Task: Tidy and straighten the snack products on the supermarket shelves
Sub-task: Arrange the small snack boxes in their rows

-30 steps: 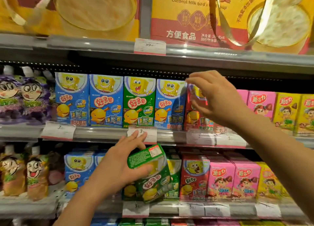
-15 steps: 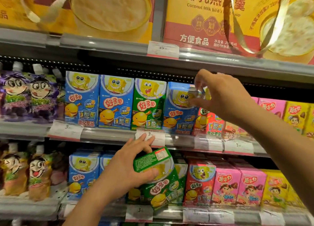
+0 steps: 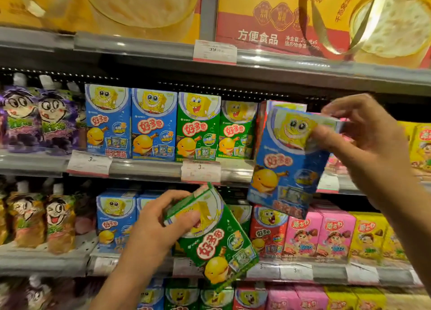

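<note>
right hand [image 3: 363, 146]: pinching the top of a blue snack box [image 3: 289, 162], thumb on the front, fingers curled over the top edge. Box is up in the air in front of the middle shelf [image 3: 149, 167], tilted a bit, a little blurry.

left hand [image 3: 161, 225]: wrapped round the top end of a green snack box [image 3: 214, 237], thumb across the printed face. That one is tilted hard, its bottom corner pointing down and to the right, held out in front of the lower shelf [image 3: 326, 272].

middle shelf row: two blue boxes [image 3: 130, 123] then two green boxes [image 3: 217, 127] standing upright side by side at the front edge, with a red box [image 3: 261, 125] just peeking out behind the blue one in the air. Purple pouches [image 3: 35, 118] at the left end.

lower shelf row: blue boxes at left, a red box, pink boxes [image 3: 319, 235] and yellow ones toward the right end, brownish pouches [image 3: 37, 218] at the far left.

top shelf: big yellow and red gift boxes [image 3: 275, 18], price tag [image 3: 214, 52] on the front edge.
</note>
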A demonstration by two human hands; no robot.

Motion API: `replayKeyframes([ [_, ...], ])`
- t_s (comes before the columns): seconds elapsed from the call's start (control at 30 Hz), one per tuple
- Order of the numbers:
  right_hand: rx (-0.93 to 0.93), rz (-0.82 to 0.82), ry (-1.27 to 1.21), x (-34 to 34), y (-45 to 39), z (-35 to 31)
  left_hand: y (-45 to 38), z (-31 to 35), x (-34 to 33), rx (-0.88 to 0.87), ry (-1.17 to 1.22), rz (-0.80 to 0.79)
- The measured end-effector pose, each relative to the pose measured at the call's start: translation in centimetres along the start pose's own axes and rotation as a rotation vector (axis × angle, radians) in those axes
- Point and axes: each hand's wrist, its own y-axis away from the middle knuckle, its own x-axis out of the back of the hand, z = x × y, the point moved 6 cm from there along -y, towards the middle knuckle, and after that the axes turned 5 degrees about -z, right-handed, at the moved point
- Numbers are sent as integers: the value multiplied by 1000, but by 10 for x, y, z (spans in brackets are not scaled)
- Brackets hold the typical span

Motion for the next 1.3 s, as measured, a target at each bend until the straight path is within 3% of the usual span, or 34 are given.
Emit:
replayKeyframes([
  [0.1,-121,-83,-244,-9,43,15,17,-21,-8,122,169,93],
  [0.23,-358,-89,-508,-37,112,47,33,-46,-23,247,133,142],
  [0.37,-589,-125,-609,-79,174,67,49,-65,-40,359,66,117],
  [0.47,-673,-182,-567,-106,204,63,58,-66,-59,349,1,87],
  [0.63,-722,-111,-538,-116,225,60,72,-81,-81,441,118,5],
  [0.83,-806,-114,-444,-117,235,68,79,-73,-108,429,215,-289],
  [1.07,-863,-240,-540,-129,233,71,74,-66,-105,324,222,-375],
  [1.3,-888,-124,-721,-120,230,66,77,-59,-94,241,199,-435],
])
